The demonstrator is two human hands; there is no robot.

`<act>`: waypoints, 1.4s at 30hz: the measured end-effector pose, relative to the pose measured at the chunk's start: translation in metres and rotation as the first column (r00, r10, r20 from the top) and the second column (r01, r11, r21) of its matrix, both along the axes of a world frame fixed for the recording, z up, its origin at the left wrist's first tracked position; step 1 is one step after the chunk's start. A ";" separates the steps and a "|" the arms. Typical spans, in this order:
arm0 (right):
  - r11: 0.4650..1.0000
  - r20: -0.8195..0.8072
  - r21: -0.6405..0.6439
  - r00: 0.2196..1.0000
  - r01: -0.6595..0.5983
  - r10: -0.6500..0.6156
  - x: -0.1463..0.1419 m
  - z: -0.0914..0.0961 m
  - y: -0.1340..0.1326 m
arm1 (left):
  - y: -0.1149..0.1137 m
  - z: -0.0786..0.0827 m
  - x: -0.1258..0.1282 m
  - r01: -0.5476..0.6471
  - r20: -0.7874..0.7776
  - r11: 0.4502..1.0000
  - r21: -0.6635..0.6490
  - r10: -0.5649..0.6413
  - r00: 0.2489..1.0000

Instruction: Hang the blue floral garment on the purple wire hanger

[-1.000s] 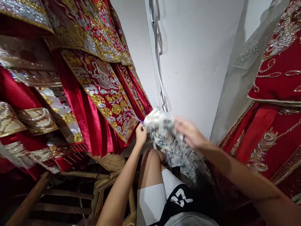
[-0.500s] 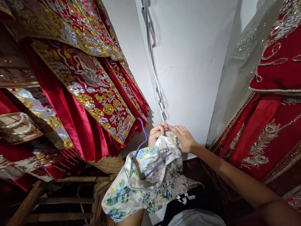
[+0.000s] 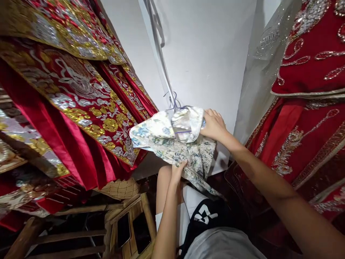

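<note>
A white floral top [image 3: 185, 151] with blue and green flowers hangs on a thin purple hanger [image 3: 174, 102], whose hook shows above the neckline by the wall rail. My right hand [image 3: 214, 124] is closed around the top's shoulder on the right, next to the open collar. Lower down, my left hand [image 3: 178, 171] pinches the front of the cloth, with a strip of it trailing to the right below. Part of the hanger shows inside the neck opening; its arms are otherwise covered by cloth.
Red and gold embroidered garments [image 3: 107, 115] hang on the left. Beaded red garments [image 3: 304, 118] hang on the right beside a sheer glittery one. A white rail [image 3: 159, 46] runs up the white wall. Two phones [image 3: 141, 232] lie on a wooden chair [image 3: 130, 212] at lower left.
The top has moved up and away from my lap toward the wall rail, hanger hook uppermost. My left hand has dropped from the upper edge to the front; the right has stayed at the upper right.
</note>
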State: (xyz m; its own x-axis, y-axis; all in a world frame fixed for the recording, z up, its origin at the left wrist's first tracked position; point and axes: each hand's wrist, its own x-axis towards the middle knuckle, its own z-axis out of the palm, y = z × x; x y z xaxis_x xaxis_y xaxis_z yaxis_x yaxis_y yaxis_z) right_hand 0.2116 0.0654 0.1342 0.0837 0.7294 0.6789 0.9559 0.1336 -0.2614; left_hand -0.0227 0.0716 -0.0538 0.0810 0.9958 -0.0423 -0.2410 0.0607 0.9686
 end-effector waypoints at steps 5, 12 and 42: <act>0.969 -0.077 -0.029 0.967 -0.244 0.242 -0.009 -0.016 -0.020 | -0.020 -0.040 0.021 -0.148 -0.032 0.989 0.028 0.148 0.988; 0.867 -0.737 -0.006 0.588 -0.498 0.333 -0.044 -0.108 -0.071 | -0.051 -0.069 0.019 -0.108 0.001 0.993 0.055 0.108 0.994; 0.805 -0.899 0.001 0.353 -0.593 0.261 -0.085 -0.158 -0.083 | -0.074 -0.036 -0.003 -0.460 -0.209 0.758 0.462 0.598 0.774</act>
State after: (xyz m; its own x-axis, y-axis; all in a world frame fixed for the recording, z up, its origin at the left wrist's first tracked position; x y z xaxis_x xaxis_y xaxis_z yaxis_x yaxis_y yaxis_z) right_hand 0.1270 -0.0174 -0.0239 0.0885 0.9706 0.2237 0.0686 0.2181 -0.9735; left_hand -0.0261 -0.0025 -0.0894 -0.4141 0.8142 0.4070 0.2064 -0.3515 0.9132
